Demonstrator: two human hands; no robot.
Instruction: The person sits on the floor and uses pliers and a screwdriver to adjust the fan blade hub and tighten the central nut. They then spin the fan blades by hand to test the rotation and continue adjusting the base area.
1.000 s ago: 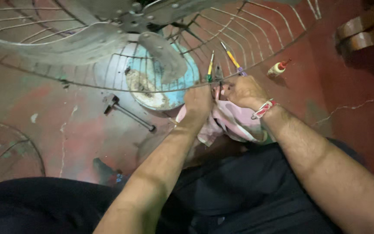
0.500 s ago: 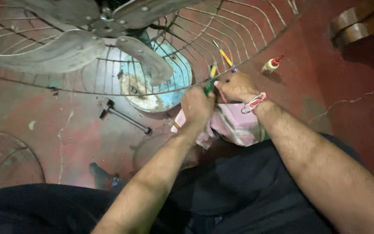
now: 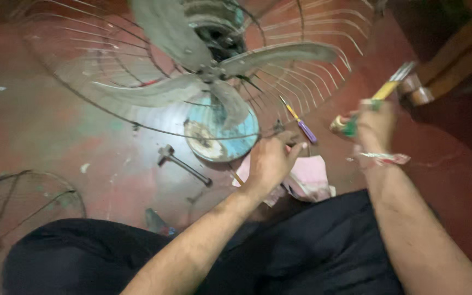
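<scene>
A dusty grey pedestal fan [image 3: 214,71] with its wire guard open stands on a round pale-blue base [image 3: 222,134] on the red floor. My left hand [image 3: 271,161] rests low by the base, fingers loosely curled over a pink cloth [image 3: 310,180]; whether it grips anything I cannot tell. My right hand [image 3: 370,125] is raised to the right of the fan, closed on a bundle of tools [image 3: 381,95] with yellow and green handles. A screwdriver [image 3: 300,121] with a yellow shaft and purple handle lies on the floor between my hands.
A small hammer [image 3: 184,164] lies left of the base. A detached wire guard [image 3: 15,210] sits at the lower left. A wooden furniture piece [image 3: 449,71] stands at the upper right. My dark-clothed legs [image 3: 279,257] fill the bottom.
My right hand has lifted up and to the right, carrying the yellow and green handled tools away from the cloth. My left hand stayed by the fan's base. The view tilted upward.
</scene>
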